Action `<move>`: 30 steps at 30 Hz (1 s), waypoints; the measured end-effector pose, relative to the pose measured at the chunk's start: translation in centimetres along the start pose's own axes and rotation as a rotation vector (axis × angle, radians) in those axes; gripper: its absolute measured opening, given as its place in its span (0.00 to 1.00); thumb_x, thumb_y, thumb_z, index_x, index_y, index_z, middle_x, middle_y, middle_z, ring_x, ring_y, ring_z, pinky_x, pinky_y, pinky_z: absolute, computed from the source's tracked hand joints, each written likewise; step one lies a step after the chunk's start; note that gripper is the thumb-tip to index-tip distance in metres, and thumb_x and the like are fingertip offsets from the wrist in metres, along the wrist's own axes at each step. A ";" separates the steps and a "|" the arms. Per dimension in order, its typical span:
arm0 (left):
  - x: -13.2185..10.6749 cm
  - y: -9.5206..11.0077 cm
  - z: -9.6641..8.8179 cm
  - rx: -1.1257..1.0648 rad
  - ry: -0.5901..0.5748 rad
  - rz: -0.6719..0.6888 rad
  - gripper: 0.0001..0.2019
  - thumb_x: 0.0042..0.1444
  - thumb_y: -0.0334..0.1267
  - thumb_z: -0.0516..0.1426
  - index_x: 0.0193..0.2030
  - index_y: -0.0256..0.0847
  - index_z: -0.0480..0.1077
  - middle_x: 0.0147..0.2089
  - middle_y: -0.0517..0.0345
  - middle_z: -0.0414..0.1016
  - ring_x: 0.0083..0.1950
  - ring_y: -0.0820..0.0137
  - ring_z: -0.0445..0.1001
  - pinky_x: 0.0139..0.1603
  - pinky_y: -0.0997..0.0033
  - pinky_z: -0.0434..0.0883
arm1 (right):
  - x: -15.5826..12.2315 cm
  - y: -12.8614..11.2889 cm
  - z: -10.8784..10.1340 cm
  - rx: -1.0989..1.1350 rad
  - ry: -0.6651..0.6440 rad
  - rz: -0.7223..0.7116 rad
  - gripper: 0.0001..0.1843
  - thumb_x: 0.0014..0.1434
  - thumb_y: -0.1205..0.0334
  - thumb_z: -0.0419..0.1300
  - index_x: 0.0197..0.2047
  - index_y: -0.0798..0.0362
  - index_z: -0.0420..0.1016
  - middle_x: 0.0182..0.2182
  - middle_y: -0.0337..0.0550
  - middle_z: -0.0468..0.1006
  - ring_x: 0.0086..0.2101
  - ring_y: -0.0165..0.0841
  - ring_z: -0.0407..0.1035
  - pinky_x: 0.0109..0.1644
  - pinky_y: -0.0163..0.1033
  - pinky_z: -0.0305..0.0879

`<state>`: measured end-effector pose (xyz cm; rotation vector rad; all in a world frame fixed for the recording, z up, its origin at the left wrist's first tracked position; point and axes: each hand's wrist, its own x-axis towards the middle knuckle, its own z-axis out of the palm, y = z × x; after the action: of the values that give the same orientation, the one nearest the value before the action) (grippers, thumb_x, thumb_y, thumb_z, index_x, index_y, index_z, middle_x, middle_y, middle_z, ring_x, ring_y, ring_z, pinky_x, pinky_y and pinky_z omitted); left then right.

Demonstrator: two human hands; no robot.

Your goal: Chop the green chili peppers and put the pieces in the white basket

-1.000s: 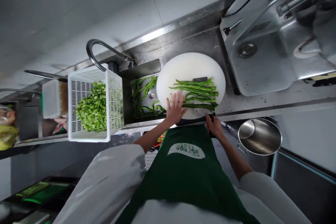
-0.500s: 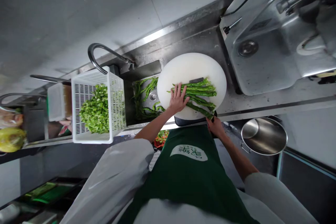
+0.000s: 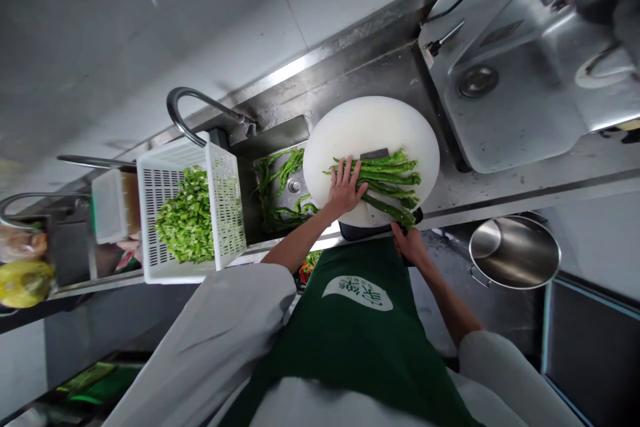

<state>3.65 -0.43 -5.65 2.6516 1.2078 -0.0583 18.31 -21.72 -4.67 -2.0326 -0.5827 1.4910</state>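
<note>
Long green peppers (image 3: 393, 177) lie side by side on a round white cutting board (image 3: 350, 123). Over their left ends my left hand (image 3: 344, 193) rests flat with its fingers spread. At the board's near right edge my right hand (image 3: 411, 243) has its fingers closed at the end of the nearest pepper (image 3: 387, 209). A dark flat rectangular piece (image 3: 375, 153), partly covered by the peppers, shows behind them; I cannot tell what it is. More long green peppers (image 3: 290, 167) lie in the sink left of the board.
A white perforated basket (image 3: 227, 200) of chopped greens (image 3: 187, 220) stands left of the sink, under a curved faucet (image 3: 185, 97). At right are a metal basin (image 3: 520, 113) and, lower down, a steel pot (image 3: 530, 260). A lidded tub (image 3: 107, 207) sits further left.
The view has shifted slightly, so the board and pot appear a little further right. Both hands keep nearly the same places on the peppers.
</note>
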 end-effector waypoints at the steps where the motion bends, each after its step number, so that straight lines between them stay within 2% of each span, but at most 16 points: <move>1: 0.0 0.0 0.0 -0.002 -0.002 0.004 0.37 0.75 0.56 0.42 0.82 0.38 0.45 0.84 0.48 0.35 0.84 0.49 0.33 0.81 0.37 0.40 | -0.1 0.2 0.2 0.000 -0.002 0.006 0.28 0.65 0.33 0.54 0.23 0.44 0.59 0.14 0.41 0.68 0.15 0.36 0.65 0.22 0.42 0.63; 5: -0.1 -0.3 -0.3 0.000 0.011 0.023 0.37 0.75 0.56 0.41 0.83 0.38 0.45 0.84 0.48 0.35 0.84 0.51 0.33 0.81 0.38 0.40 | -0.4 0.2 1.7 0.018 0.055 -0.029 0.27 0.65 0.31 0.53 0.28 0.44 0.61 0.15 0.41 0.69 0.15 0.36 0.66 0.22 0.42 0.64; 9: -0.4 -1.6 -1.0 0.024 0.015 0.034 0.37 0.74 0.57 0.43 0.82 0.40 0.45 0.84 0.50 0.37 0.84 0.51 0.34 0.81 0.36 0.36 | -0.5 0.3 2.9 0.046 0.091 -0.039 0.26 0.64 0.30 0.53 0.32 0.45 0.63 0.17 0.39 0.70 0.15 0.37 0.65 0.22 0.43 0.64; 15: -0.4 -2.9 -0.3 -0.017 0.017 0.060 0.36 0.74 0.56 0.43 0.82 0.40 0.46 0.84 0.50 0.36 0.84 0.50 0.35 0.81 0.38 0.40 | -1.0 1.5 2.6 -0.019 0.078 -0.022 0.29 0.64 0.30 0.52 0.25 0.45 0.61 0.14 0.40 0.67 0.17 0.36 0.67 0.25 0.42 0.66; 20: -0.3 -2.9 0.2 -0.052 0.042 0.071 0.36 0.75 0.55 0.42 0.82 0.38 0.47 0.84 0.49 0.35 0.84 0.51 0.33 0.82 0.40 0.41 | -1.1 0.5 3.3 0.042 0.121 -0.027 0.28 0.63 0.29 0.54 0.30 0.45 0.62 0.16 0.38 0.68 0.15 0.34 0.63 0.20 0.41 0.61; 24: -0.2 -3.1 0.3 -0.071 0.038 0.078 0.36 0.74 0.56 0.43 0.82 0.38 0.47 0.84 0.48 0.35 0.84 0.51 0.33 0.81 0.40 0.41 | -1.2 0.0 3.9 0.015 0.095 -0.018 0.29 0.64 0.28 0.52 0.29 0.45 0.62 0.15 0.38 0.66 0.15 0.34 0.64 0.21 0.42 0.64; 30: -0.3 -3.3 0.1 -0.064 0.029 0.088 0.37 0.75 0.57 0.42 0.82 0.37 0.45 0.84 0.43 0.32 0.84 0.52 0.32 0.81 0.39 0.40 | -1.1 -1.0 5.5 0.053 0.130 0.036 0.25 0.63 0.31 0.55 0.40 0.45 0.64 0.18 0.36 0.70 0.15 0.36 0.65 0.21 0.42 0.65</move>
<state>1.00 1.39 -6.31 2.6547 1.0815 0.0333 12.70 -20.73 -4.49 -2.0907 -0.4524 1.3677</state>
